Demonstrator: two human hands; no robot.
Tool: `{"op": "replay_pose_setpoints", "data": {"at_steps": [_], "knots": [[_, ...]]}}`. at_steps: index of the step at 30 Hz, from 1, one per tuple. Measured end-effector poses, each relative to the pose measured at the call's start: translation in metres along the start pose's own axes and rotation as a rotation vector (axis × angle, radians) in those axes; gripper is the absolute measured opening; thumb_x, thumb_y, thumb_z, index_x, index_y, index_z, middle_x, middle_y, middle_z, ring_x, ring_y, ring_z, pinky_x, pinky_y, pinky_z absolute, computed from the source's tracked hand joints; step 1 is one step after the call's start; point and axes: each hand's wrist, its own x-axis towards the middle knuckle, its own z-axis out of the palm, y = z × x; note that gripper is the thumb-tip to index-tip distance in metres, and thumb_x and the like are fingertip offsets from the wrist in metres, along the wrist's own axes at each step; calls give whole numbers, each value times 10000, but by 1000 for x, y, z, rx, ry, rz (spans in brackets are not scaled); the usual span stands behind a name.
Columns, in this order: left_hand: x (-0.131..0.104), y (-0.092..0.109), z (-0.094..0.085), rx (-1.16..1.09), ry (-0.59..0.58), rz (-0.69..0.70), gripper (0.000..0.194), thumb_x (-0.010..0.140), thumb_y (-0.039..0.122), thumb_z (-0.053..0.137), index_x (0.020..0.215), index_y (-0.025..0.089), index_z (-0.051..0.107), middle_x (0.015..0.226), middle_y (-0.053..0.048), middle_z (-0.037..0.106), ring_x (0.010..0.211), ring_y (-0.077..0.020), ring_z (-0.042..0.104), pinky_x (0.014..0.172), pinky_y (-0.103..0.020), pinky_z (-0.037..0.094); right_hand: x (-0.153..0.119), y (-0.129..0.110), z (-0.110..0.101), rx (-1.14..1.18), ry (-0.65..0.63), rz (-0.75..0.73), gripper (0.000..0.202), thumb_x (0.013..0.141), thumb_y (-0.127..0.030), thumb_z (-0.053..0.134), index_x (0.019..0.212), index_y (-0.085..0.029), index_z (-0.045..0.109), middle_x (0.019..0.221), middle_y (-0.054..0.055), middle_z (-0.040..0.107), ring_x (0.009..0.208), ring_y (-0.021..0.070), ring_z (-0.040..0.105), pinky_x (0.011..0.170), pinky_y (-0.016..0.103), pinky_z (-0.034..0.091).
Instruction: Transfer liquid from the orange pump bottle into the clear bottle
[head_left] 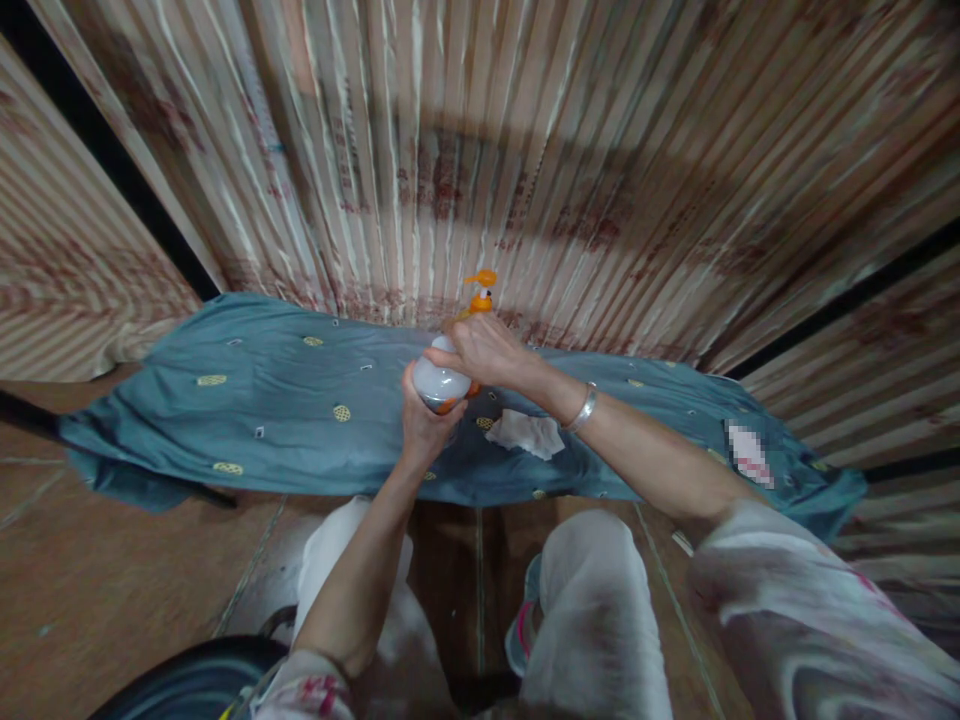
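A rounded white bottle (441, 386) with some orange on its lower side is held over the cloth, tilted towards me. My left hand (429, 420) is closed around its side. My right hand (487, 348) is closed over its neck end, and the fingers hide the cap or whatever is there. Just beyond my right hand an orange pump head (484, 278) with a short white stem rises; most of what lies beneath it is hidden behind the hand. To the right of the bottle, a crumpled white tissue (526, 433) lies on the cloth.
A blue-green patterned cloth (292, 400) covers the low, long table. Striped curtain (465, 150) hangs close behind, with dark poles (112, 160) at both sides. A pixelated white packet (748, 455) lies at the right. A black round object (195, 680) stands on the floor at lower left.
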Motion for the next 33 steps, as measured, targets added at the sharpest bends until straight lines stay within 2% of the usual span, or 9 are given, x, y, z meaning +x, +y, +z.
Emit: {"op": "replay_pose_setpoints", "data": {"at_steps": [6,11,15,18,22,25,28,33], "knots": [[0,0,0,-3,-2,-23,930,573,342,793,1353,175,315,1275,-150,540,1119,-290,574,923,-407,485,4,2,-5,41,-55,22,585,954,-530,346,977,-46,675,879,177,711,825,239,632,690,312,370],[1,2,0,8,-5,-2,915,581,335,796,1349,173,326,1237,-129,567,1088,-275,587,918,-393,493,6,3,-5,41,-54,19,610,950,-545,325,970,-51,680,919,194,708,853,251,632,716,327,397],[3,1,0,22,-5,31,950,585,338,802,1366,128,304,1274,-154,547,1132,-281,566,960,-400,475,12,-10,-7,-9,-25,85,568,953,-509,341,999,-52,675,973,213,697,940,283,621,766,362,418],[3,0,0,19,6,47,955,596,339,800,1369,96,295,1297,-182,530,1158,-291,552,986,-408,460,12,-20,-10,-39,-64,131,499,976,-416,324,1019,-63,674,968,199,698,936,288,627,748,376,430],[1,2,-1,39,-4,9,950,581,317,808,1364,107,311,1269,-175,550,1109,-298,577,933,-412,488,4,-17,-7,-64,-107,-23,409,995,-289,283,1129,-158,648,985,132,699,902,260,627,710,358,416],[-1,5,-1,50,-9,-9,946,572,300,808,1363,114,323,1244,-161,563,1075,-297,588,905,-406,500,1,-8,3,-57,-63,-12,429,994,-383,313,1094,-133,647,955,134,695,862,231,616,718,336,405],[-1,7,-1,52,-13,-19,930,573,295,802,1359,136,331,1238,-144,563,1063,-288,591,893,-394,504,3,-2,11,-19,-12,37,594,974,-527,278,954,-71,658,893,163,687,829,214,603,749,329,403],[0,2,-1,68,-6,-38,931,557,291,799,1344,163,318,1211,-123,575,1030,-270,603,855,-379,510,7,3,14,11,30,-30,572,975,-516,277,939,-87,653,886,143,689,841,208,602,791,332,394]]}}
